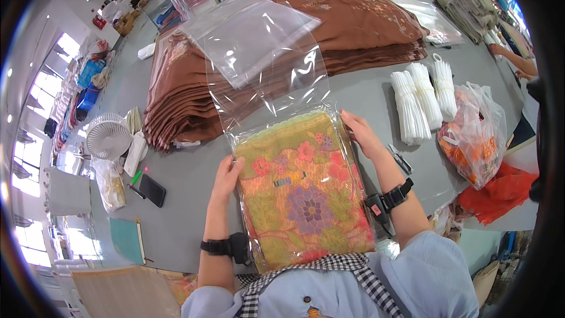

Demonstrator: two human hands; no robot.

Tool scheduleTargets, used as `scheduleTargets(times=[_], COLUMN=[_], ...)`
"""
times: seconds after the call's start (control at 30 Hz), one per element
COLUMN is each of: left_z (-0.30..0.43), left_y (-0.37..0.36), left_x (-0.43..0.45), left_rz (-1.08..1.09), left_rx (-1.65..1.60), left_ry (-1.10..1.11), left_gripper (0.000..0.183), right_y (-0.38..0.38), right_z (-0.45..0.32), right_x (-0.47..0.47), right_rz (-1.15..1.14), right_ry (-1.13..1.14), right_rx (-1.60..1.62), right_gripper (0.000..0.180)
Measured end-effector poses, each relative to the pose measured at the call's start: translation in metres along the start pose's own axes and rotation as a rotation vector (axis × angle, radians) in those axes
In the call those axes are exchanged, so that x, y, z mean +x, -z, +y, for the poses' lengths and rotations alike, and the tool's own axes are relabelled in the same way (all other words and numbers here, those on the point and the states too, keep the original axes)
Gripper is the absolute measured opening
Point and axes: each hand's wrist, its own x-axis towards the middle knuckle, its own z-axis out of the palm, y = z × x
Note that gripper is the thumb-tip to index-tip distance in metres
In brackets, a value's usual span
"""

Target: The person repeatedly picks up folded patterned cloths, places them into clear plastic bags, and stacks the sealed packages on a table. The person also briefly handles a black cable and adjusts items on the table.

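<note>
A folded floral cloth, orange, green and purple with a scalloped edge, lies inside a clear plastic bag close to my body. My left hand grips the bag's left side near the cloth's upper corner. On the opposite side, my right hand holds the upper right edge, fingertips partly hidden behind it. The bag's empty upper part stretches away from me, over the front of a folded brown floral fabric pile. More flat clear bags rest on that pile.
On the grey table at right are bundled white strips, a snips-like metal tool and a plastic bag with orange contents. At left are a white fan and a black phone. Another person's hand shows far right.
</note>
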Motion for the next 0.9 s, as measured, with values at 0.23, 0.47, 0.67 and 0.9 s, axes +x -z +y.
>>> scheduleTargets(times=[0.23, 0.47, 0.67, 0.9], left_z=[-0.016, -0.019, -0.012, -0.041], left_y=[-0.02, -0.022, -0.006, 0.001], left_x=[0.014, 0.014, -0.003, -0.009], left_rz=[0.178, 0.197, 0.146, 0.179], left_rx=[-0.251, -0.353, -0.852, -0.142], left_ry=[-0.309, -0.314, -0.036, -0.077], left_gripper=[0.061, 0.056, 0.042, 0.024], right_y=[-0.025, -0.034, 0.002, 0.012], right_z=[0.023, 0.028, 0.031, 0.035], right_x=[0.032, 0.031, -0.006, -0.025], right_rz=[0.186, 0.424, 0.12, 0.0], right_ry=[0.285, 0.472, 0.303, 0.356], right_rx=[-0.282, -0.537, -0.525, -0.601], right_gripper=[0.009, 0.014, 0.045, 0.052])
